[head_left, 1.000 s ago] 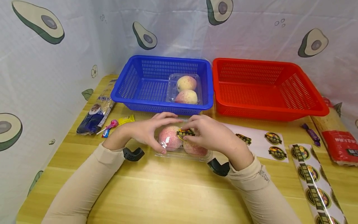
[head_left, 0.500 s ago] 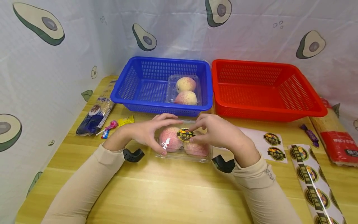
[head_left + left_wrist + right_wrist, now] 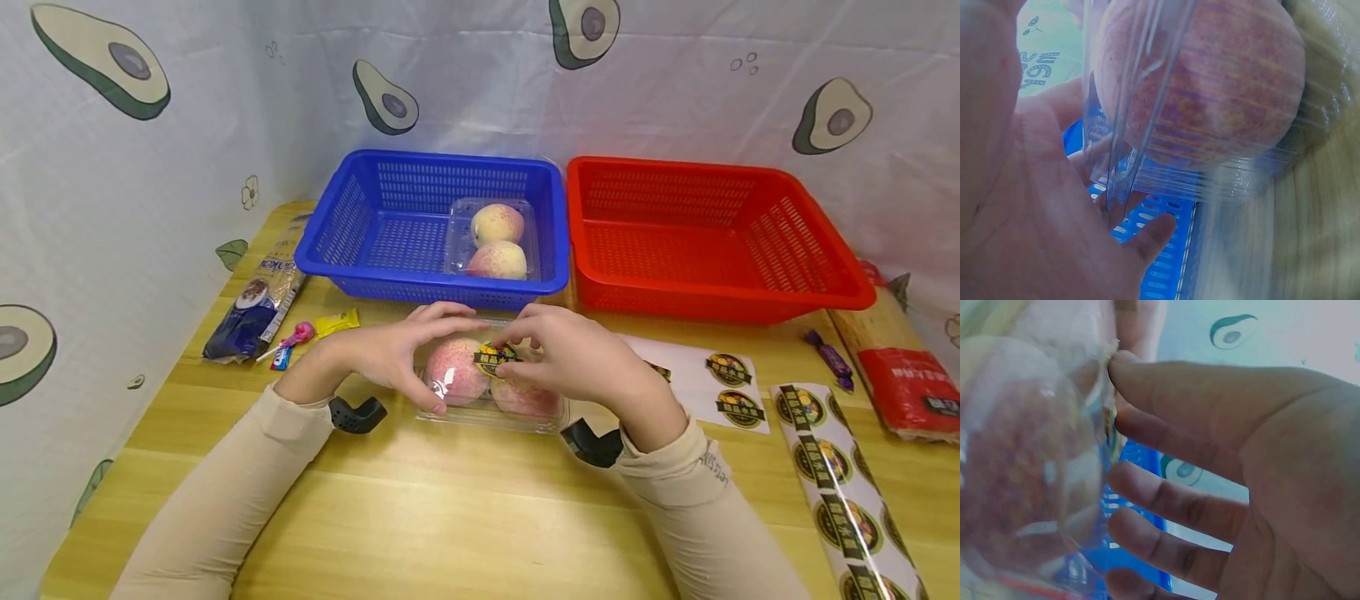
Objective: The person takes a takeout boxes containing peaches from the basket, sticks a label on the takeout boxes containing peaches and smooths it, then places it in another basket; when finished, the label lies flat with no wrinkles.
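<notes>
Clear box (image 3: 487, 416) with two peaches (image 3: 457, 373) sits on table (image 3: 450, 508), on near side of blue basket (image 3: 431, 287). Left hand (image 3: 405, 350) grips box's left end; right hand (image 3: 577, 354) pinches sticker (image 3: 490, 359) atop box.

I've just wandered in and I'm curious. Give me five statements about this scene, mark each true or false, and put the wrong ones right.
1. The left hand holds a clear box with two peaches inside. True.
2. The right hand is reaching into the red basket. False: the right hand has its fingertips at a sticker over the box.
3. A second box of peaches sits in the blue basket. True.
4. The purple sweet lies in a basket. False: the purple sweet lies on the table.
5. The lollipop lies beside a yellow wrapper. True.
</notes>
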Demonstrator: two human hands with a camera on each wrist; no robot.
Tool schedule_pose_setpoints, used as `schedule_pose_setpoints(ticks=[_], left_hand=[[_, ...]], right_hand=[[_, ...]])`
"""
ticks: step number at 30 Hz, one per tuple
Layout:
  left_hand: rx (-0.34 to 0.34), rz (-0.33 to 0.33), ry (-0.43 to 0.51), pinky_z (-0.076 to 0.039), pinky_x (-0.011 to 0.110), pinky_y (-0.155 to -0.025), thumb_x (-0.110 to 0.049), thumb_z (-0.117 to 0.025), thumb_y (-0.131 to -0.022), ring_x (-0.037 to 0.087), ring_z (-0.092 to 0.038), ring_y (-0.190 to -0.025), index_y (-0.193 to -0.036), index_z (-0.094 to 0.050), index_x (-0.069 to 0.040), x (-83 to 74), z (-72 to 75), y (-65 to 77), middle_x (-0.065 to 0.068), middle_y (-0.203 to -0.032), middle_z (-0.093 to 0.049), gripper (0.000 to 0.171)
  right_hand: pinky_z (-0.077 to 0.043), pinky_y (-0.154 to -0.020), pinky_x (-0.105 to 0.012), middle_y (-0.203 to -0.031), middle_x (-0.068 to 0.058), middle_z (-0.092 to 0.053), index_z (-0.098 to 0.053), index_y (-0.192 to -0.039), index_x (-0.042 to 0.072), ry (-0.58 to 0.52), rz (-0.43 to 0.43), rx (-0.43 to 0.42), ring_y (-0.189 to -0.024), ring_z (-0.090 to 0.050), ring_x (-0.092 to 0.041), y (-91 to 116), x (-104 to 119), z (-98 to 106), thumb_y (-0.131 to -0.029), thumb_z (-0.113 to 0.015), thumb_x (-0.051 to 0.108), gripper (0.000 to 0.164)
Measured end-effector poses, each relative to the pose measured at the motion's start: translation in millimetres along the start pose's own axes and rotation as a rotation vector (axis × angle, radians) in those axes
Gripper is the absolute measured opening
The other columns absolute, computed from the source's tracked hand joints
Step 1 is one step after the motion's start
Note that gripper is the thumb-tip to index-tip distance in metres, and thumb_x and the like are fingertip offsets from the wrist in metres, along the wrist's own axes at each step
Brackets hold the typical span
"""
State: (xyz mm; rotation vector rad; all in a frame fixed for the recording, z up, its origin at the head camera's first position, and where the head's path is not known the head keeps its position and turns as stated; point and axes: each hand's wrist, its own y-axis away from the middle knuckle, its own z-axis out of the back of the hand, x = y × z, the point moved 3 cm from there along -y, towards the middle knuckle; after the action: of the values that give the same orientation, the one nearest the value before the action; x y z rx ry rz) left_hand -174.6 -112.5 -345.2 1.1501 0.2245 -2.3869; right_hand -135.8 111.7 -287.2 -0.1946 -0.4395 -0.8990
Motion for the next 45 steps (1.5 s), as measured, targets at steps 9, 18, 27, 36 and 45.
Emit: schedule_pose_setpoints(ticks=[9,18,27,36,45], left_hand=[[0.006,0.005,0.008,-0.029,0.055,-0.111,-0.039,-0.09,-0.075,0.022,-0.009,-0.147,-0.159,-0.031,-0.026,-0.2,0.1,-0.6,0.008,-0.163,-0.011,0.104],[0.002,0.007,0.005,-0.031,0.054,-0.11,-0.04,-0.09,-0.075,0.022,-0.009,-0.147,-0.159,-0.031,-0.026,1.1,0.1,-1.0,0.007,-0.163,-0.011,0.104],[0.0,0.0,-0.004,-0.029,0.055,-0.111,-0.04,-0.09,-0.074,0.021,-0.01,-0.147,-0.159,-0.031,-0.025,-0.5,0.1,-1.6,0.006,-0.163,-0.013,0.105],[-0.002,0.006,-0.004,-0.028,0.056,-0.111,-0.042,-0.09,-0.074,0.021,-0.01,-0.147,-0.159,-0.031,-0.027,-0.1,-0.7,-1.3,0.006,-0.163,-0.013,0.105],[-0.003,0.009,-0.003,-0.028,0.058,-0.111,-0.041,-0.09,-0.074,0.022,-0.01,-0.147,-0.16,-0.031,-0.026,0.3,-0.6,-1.2,0.006,-0.163,-0.013,0.105]], right_hand=[[-0.048,-0.064,-0.032,-0.09,0.004,-0.061,-0.079,-0.111,0.023,0.07,-0.029,-0.044,-0.077,-0.056,-0.015,-4,4,-7,-0.088,-0.08,0.036,0.027],[-0.05,-0.066,-0.034,-0.092,0.004,-0.061,-0.078,-0.113,0.026,0.088,-0.071,-0.028,-0.081,-0.057,-0.015,-3,6,-5,-0.083,-0.084,0.04,0.034],[-0.049,-0.072,-0.036,-0.093,0.001,-0.062,-0.08,-0.109,0.018,-0.037,-0.147,0.02,-0.083,-0.058,-0.018,0,-6,2,-0.081,-0.086,0.032,0.031],[-0.045,-0.066,-0.035,-0.091,-0.002,-0.061,-0.08,-0.107,0.014,-0.117,-0.198,0.055,-0.079,-0.051,-0.021,2,-14,5,-0.08,-0.086,0.027,0.03],[-0.043,-0.062,-0.034,-0.093,-0.003,-0.06,-0.078,-0.114,0.014,-0.094,-0.177,0.084,-0.076,-0.049,-0.02,5,-10,8,-0.085,-0.082,0.026,0.031]])
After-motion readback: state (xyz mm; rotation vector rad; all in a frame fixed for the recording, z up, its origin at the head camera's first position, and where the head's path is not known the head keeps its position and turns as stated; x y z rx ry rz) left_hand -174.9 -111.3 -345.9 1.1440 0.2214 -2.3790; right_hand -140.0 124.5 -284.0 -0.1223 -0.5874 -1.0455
